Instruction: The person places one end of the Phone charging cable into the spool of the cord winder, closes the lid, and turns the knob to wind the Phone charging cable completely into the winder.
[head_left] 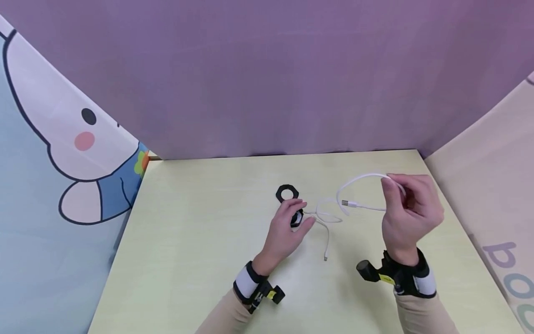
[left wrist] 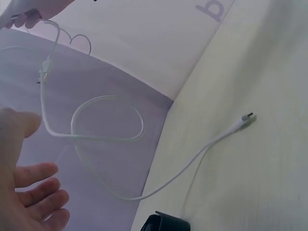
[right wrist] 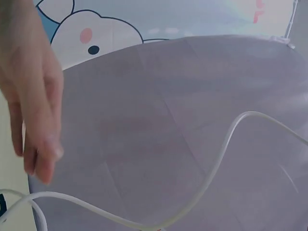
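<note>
A white charging cable (head_left: 362, 176) is pinched between the thumb and fingers of my right hand (head_left: 410, 206), raised over the right side of the table. Its USB plug (head_left: 350, 203) hangs in the air just left of that hand. Toward the middle the cable makes loose loops, and its smaller connector (left wrist: 240, 121) lies low near the tabletop. My left hand (head_left: 285, 229) hovers with fingers spread over a black piece with a pale centre (head_left: 297, 219), which it partly hides. In the left wrist view, nothing lies between the left fingers (left wrist: 41, 185).
Just beyond the left hand lies a black octagonal ring (head_left: 278, 194) on the pale table (head_left: 187, 232). A purple cloth (head_left: 267, 83) rises at the table's back edge. Printed cloths flank it, a cartoon figure (head_left: 83, 116) on the left one.
</note>
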The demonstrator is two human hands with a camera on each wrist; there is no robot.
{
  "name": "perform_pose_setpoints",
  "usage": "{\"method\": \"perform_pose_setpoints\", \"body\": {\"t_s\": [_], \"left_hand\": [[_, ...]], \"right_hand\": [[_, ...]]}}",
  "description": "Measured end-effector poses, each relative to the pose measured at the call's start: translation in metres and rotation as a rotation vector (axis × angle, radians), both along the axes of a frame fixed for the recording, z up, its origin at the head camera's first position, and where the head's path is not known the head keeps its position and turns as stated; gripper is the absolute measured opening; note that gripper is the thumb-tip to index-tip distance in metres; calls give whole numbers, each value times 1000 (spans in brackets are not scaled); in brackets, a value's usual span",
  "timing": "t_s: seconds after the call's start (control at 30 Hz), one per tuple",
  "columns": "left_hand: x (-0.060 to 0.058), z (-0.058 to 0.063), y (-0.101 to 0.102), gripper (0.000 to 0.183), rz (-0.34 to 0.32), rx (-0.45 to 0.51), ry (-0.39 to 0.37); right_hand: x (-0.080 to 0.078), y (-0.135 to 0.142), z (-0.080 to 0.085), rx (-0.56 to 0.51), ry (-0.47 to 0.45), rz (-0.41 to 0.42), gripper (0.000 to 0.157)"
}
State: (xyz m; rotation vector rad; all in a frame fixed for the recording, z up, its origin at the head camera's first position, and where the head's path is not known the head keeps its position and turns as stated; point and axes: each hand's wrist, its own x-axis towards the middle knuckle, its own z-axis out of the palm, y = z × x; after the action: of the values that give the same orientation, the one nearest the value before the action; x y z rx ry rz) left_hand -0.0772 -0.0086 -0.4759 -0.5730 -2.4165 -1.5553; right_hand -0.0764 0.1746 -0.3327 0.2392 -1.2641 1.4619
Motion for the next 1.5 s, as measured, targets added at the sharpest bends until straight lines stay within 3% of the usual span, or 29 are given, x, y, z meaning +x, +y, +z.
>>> {"method": "perform_pose_setpoints", "body": {"t_s": [0.27,0.6,0.77,1.03,1.23,1.5], "left_hand": [[0,-3,17,23,63,-5,6],[2,-4,4,8,92,204,12],[6,1,-8,9,72,237,2],[14,14,-26,3,-25,316,10],[17,26,-45,3,-51,245,51],[11,30,-66,4,-36,5,200]], "right_hand": [[4,-2,-1,-44,39,51,32],[-12,28,-23,-66,-114,15,16],[-22,50,-42,-146,-202,30,18],[-30,76,-60,-211,-333,-18,17],[-39,101,-78,-227,-419,-77,16],[-46,116,-90,-235,-533,-128,14]]}}
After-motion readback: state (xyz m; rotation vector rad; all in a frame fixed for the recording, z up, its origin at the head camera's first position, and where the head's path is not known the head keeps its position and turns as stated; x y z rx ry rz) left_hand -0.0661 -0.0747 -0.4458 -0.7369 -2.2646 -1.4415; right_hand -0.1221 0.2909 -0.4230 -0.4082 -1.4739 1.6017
